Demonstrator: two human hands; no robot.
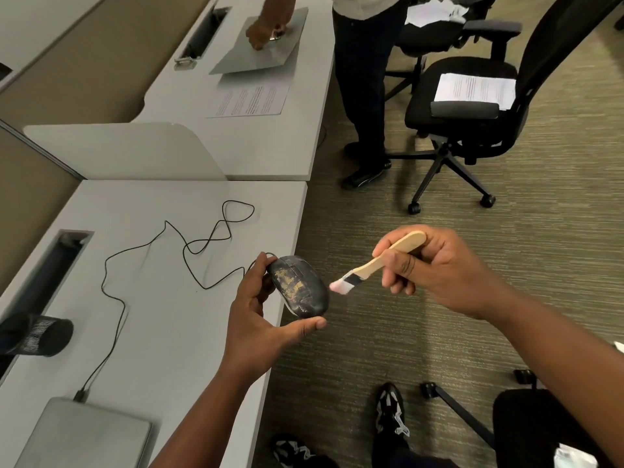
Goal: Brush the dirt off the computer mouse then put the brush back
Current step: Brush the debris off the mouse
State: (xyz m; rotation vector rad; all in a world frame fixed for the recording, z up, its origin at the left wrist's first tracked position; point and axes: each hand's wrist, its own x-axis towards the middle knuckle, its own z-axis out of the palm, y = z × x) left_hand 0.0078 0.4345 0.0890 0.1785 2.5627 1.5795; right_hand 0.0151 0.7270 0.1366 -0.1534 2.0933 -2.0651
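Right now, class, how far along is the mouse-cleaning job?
Done: the left hand has the computer mouse lifted at the desk edge, and the right hand grips the brush. In hand: the bristles sit right at the mouse's side, but yellowish dirt remains across its top. Left: brush that off, then put the brush back.

Both forearms are bare, with no sleeve, watch or ring in sight; the left hand [256,319] and right hand [435,268] wear no gloves; below, dark trousers [398,450] (only partly in view) meet black-and-white patterned sneakers [390,413].
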